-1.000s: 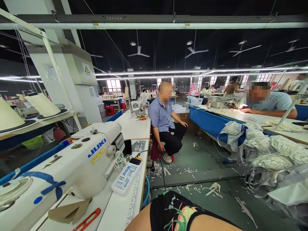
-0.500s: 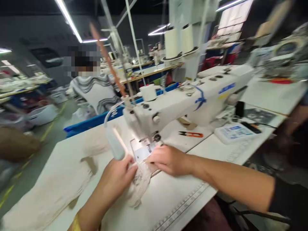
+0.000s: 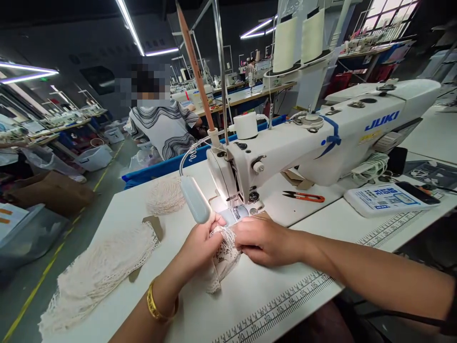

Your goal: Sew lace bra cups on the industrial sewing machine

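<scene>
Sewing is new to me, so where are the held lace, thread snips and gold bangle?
Held lace (image 3: 226,251), head view: patterned middle.
Thread snips (image 3: 304,195), head view: orange handle.
Gold bangle (image 3: 152,302), head view: outer band.

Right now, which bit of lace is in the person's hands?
The lace piece between the left hand and right hand, in front of the sewing machine; the two lace heaps lie farther left.
</scene>
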The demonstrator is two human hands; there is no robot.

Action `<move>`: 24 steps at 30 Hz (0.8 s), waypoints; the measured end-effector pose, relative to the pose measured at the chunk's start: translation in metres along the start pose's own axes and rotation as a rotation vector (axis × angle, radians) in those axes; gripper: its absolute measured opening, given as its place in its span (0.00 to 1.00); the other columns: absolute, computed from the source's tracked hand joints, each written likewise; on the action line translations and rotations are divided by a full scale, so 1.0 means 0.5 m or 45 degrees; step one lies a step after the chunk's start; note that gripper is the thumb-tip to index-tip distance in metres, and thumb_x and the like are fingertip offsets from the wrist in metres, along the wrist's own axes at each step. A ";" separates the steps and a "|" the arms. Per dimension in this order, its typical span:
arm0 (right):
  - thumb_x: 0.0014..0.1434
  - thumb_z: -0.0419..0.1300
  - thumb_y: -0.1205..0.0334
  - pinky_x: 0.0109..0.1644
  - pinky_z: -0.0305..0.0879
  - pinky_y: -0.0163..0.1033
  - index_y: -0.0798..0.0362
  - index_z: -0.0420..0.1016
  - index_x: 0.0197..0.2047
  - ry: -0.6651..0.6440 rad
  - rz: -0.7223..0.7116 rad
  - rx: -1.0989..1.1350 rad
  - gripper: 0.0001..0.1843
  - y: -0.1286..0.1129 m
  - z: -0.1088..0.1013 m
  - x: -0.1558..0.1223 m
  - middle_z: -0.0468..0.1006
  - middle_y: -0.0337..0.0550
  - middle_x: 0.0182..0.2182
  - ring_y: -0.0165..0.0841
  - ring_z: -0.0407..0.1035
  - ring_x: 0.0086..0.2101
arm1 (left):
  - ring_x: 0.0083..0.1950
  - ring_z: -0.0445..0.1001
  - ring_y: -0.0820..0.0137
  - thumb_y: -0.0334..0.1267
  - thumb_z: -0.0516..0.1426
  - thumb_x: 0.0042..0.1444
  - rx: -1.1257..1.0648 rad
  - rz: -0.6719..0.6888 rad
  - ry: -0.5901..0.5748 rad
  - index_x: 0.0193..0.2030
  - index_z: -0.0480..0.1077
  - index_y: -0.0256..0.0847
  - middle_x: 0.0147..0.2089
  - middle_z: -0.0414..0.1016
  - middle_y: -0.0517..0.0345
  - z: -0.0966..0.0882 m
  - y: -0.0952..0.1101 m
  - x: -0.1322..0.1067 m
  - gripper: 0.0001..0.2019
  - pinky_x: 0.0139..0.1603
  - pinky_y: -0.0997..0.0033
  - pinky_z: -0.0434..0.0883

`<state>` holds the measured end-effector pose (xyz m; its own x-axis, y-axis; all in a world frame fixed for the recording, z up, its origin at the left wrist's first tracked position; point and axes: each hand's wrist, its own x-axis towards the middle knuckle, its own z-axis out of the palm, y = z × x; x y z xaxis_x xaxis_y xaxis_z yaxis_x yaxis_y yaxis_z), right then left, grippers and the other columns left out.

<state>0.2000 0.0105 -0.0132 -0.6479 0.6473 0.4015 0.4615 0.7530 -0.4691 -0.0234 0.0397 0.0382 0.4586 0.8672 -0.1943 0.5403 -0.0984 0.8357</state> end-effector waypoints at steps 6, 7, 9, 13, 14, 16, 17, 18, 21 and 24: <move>0.56 0.54 0.73 0.41 0.58 0.38 0.51 0.69 0.33 0.084 0.169 0.431 0.07 -0.003 -0.018 0.004 0.69 0.33 0.27 0.30 0.63 0.31 | 0.33 0.62 0.67 0.39 0.51 0.55 0.240 -0.110 -0.175 0.40 0.68 0.45 0.30 0.63 0.65 -0.040 0.011 -0.009 0.08 0.33 0.68 0.59; 0.57 0.54 0.72 0.41 0.59 0.38 0.51 0.69 0.32 0.093 0.195 0.479 0.07 -0.004 -0.021 0.005 0.70 0.34 0.27 0.31 0.64 0.31 | 0.34 0.63 0.66 0.38 0.51 0.55 0.329 -0.105 -0.238 0.38 0.67 0.45 0.31 0.65 0.64 -0.051 0.012 -0.012 0.06 0.33 0.68 0.60; 0.62 0.56 0.67 0.40 0.58 0.38 0.51 0.68 0.31 0.096 0.234 0.517 0.07 -0.008 -0.026 0.006 0.70 0.35 0.28 0.31 0.64 0.32 | 0.36 0.65 0.64 0.38 0.51 0.57 0.490 -0.076 -0.312 0.34 0.65 0.45 0.33 0.67 0.62 -0.065 0.015 -0.017 0.04 0.35 0.67 0.60; 0.64 0.63 0.60 0.40 0.56 0.38 0.52 0.67 0.30 0.121 0.276 0.418 0.12 -0.015 -0.023 0.007 0.70 0.34 0.29 0.31 0.64 0.32 | 0.45 0.72 0.59 0.45 0.57 0.62 0.524 0.043 -0.187 0.46 0.71 0.46 0.44 0.76 0.58 -0.048 0.024 -0.020 0.09 0.42 0.64 0.66; 0.64 0.62 0.61 0.41 0.56 0.38 0.52 0.67 0.30 0.124 0.276 0.386 0.11 -0.017 -0.021 0.005 0.70 0.34 0.29 0.31 0.64 0.33 | 0.49 0.73 0.57 0.46 0.58 0.63 0.462 0.092 -0.154 0.51 0.72 0.47 0.49 0.77 0.56 -0.036 0.025 -0.020 0.13 0.46 0.63 0.67; 0.65 0.60 0.63 0.42 0.56 0.39 0.51 0.68 0.33 0.122 0.281 0.344 0.08 -0.022 -0.016 0.000 0.72 0.35 0.31 0.32 0.66 0.34 | 0.52 0.73 0.58 0.46 0.59 0.62 0.320 0.157 -0.127 0.56 0.71 0.46 0.52 0.77 0.55 -0.010 0.027 -0.020 0.16 0.51 0.62 0.67; 0.67 0.59 0.62 0.43 0.57 0.40 0.51 0.69 0.34 0.116 0.294 0.338 0.08 -0.024 -0.013 -0.003 0.73 0.37 0.32 0.33 0.67 0.35 | 0.50 0.74 0.59 0.44 0.59 0.62 0.268 0.159 -0.128 0.55 0.72 0.46 0.49 0.77 0.56 0.001 0.027 -0.020 0.16 0.50 0.63 0.67; 0.69 0.58 0.60 0.43 0.57 0.40 0.50 0.71 0.36 0.106 0.317 0.340 0.08 -0.026 -0.011 -0.007 0.75 0.38 0.34 0.35 0.68 0.36 | 0.46 0.74 0.61 0.43 0.59 0.61 0.235 0.134 -0.126 0.53 0.72 0.45 0.45 0.76 0.58 0.011 0.025 -0.020 0.14 0.47 0.64 0.67; 0.74 0.55 0.52 0.42 0.59 0.41 0.48 0.72 0.41 0.074 0.433 0.356 0.12 -0.022 -0.003 -0.017 0.77 0.40 0.35 0.37 0.69 0.35 | 0.35 0.68 0.68 0.41 0.61 0.59 0.194 0.042 -0.079 0.41 0.73 0.44 0.33 0.69 0.64 0.025 0.016 -0.018 0.07 0.36 0.68 0.61; 0.75 0.54 0.48 0.40 0.60 0.42 0.46 0.73 0.46 0.037 0.556 0.381 0.13 -0.012 0.004 -0.020 0.77 0.39 0.34 0.39 0.69 0.34 | 0.32 0.64 0.70 0.42 0.61 0.59 0.155 0.027 -0.013 0.32 0.69 0.43 0.28 0.66 0.65 0.028 0.009 -0.019 0.08 0.33 0.69 0.59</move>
<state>0.2025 -0.0007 -0.0161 -0.4149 0.8993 0.1382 0.4886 0.3483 -0.8000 -0.0155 0.0243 0.0364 0.4775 0.8593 -0.1834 0.6119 -0.1755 0.7712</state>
